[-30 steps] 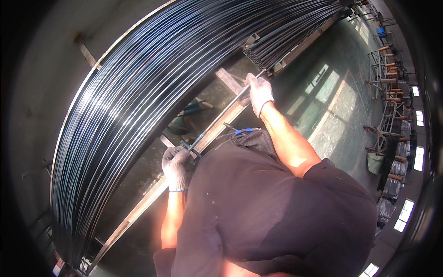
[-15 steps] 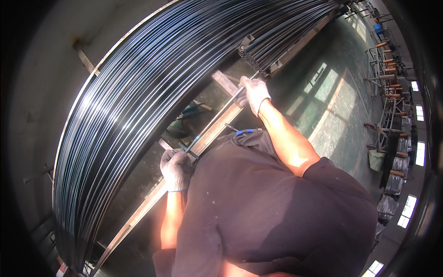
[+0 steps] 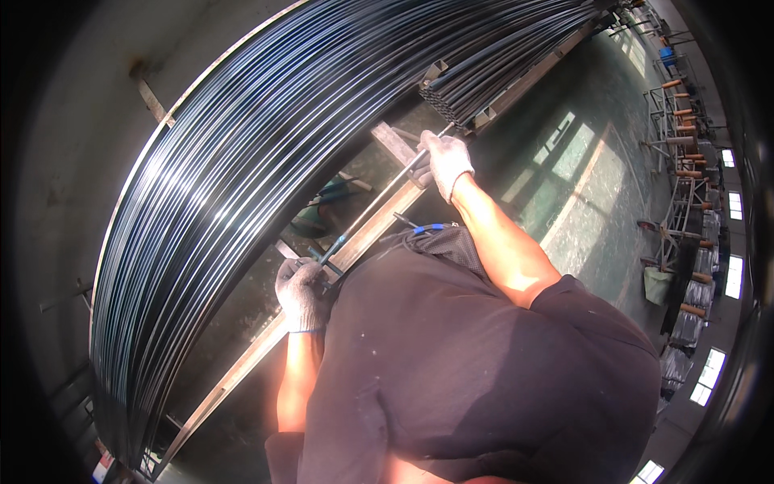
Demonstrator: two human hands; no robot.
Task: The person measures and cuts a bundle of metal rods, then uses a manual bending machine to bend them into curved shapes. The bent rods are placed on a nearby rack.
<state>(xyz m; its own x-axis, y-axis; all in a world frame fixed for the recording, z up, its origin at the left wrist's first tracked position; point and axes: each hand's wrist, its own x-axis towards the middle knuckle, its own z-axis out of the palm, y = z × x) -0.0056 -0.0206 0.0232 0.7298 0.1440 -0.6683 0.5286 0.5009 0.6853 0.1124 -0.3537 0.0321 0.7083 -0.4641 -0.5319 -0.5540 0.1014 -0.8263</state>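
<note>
A thin metal rod (image 3: 377, 206) slants between my two hands, over a pale rail. My right hand (image 3: 445, 164), in a white knitted glove, is closed round its upper part. The rod's far tip reaches the open ends of a bundle of dark tubes (image 3: 451, 101). My left hand (image 3: 301, 292), in a greyish knitted glove, is closed at the rod's lower end, by a short dark crosspiece (image 3: 328, 264). Its fingers partly hide that end.
Many long, shiny dark tubes (image 3: 226, 194) lie side by side across the rack on the left. The rack's pale rail (image 3: 234, 379) runs along my front. Wheeled metal frames with orange rollers (image 3: 684, 173) stand at the right, beyond the green floor (image 3: 564, 185).
My left hand has shifted slightly to the left at the rod's lower end. My right hand keeps its place on the rod.
</note>
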